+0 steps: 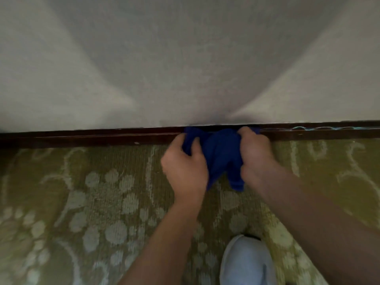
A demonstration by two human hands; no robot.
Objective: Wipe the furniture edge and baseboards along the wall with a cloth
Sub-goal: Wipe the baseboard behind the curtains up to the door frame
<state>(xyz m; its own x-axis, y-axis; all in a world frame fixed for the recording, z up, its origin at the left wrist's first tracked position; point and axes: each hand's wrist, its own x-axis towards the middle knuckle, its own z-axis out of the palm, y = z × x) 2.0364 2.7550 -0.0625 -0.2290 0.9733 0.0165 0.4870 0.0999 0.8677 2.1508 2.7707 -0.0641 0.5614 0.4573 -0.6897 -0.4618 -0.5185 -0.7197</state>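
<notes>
A dark blue cloth (221,153) is bunched against the dark brown baseboard (92,137) that runs left to right at the foot of a pale wall (185,58). My left hand (186,167) grips the cloth's left side. On the right side my right hand (256,155) grips it, fingertips up at the baseboard's top edge. The lower end of the cloth hangs down between my two hands over the carpet. The baseboard behind the cloth is hidden.
Green carpet with a pale floral pattern (102,202) covers the floor below the baseboard. A light blue shoe (246,262) shows at the bottom, between my forearms. Pale streaks mark the baseboard's top at the right (320,127).
</notes>
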